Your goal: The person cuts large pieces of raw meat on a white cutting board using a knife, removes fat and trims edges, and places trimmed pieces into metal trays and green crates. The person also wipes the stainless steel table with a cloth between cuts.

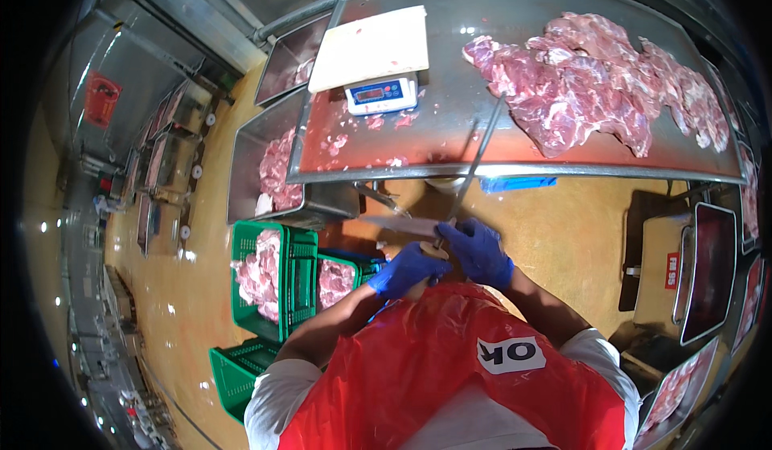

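In front of my red apron, both my hands wear blue gloves. My left hand is closed round the pale handle of a sharpening steel, whose long rod slants up and right over the table's front edge. My right hand grips a knife; its handle is hidden in the fingers. The knife blade points left, crosses close to the rod low down and is blurred toward its tip. Whether blade and rod touch, I cannot tell. Beyond them, a large heap of raw meat lies on the steel table.
A scale with a white board stands on the table, meat scraps around it. To the left are a steel bin and green crates with meat. A metal cart stands right.
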`<state>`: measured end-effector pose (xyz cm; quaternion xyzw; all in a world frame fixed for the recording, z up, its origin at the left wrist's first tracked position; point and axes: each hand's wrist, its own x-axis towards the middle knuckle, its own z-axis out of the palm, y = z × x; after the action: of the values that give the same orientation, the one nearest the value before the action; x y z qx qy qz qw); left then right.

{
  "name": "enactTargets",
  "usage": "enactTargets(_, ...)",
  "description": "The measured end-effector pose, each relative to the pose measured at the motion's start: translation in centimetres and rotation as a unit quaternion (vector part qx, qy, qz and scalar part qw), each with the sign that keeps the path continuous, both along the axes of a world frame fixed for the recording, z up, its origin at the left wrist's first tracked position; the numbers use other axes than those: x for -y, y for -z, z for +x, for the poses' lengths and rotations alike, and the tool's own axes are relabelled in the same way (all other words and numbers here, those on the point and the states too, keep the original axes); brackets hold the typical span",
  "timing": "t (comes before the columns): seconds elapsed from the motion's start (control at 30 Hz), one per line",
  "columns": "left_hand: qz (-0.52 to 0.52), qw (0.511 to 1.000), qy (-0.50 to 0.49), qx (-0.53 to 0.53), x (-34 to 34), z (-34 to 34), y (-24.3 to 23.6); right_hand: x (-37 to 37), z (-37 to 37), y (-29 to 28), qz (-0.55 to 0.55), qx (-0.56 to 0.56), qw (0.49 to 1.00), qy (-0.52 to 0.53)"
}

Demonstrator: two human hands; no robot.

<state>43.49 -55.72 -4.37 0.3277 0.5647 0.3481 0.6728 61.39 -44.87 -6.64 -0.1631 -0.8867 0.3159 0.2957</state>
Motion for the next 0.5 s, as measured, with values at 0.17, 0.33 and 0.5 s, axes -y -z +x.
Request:
enactTargets(0.17, 0.054, 0.991, 0.115, -0.049, 1.4, -0.2, -4.8, -6.9, 8.3, 13.0, -0.227, -0.099, 0.865, 0.436)
enactTargets(0.33, 0.13, 0.979, 0.147, -0.051, 4.7, -1.1, -2.2, 0.8, 3.9, 11.7, -0.171, -0.25, 0.909, 0.287)
enactTargets(0.5, 0.078, 0.987, 0.141, 0.023, 8.0, -2.8, -1.9, 3.4, 5.9, 11.6, -0.019, -0.069, 0.903, 0.423)
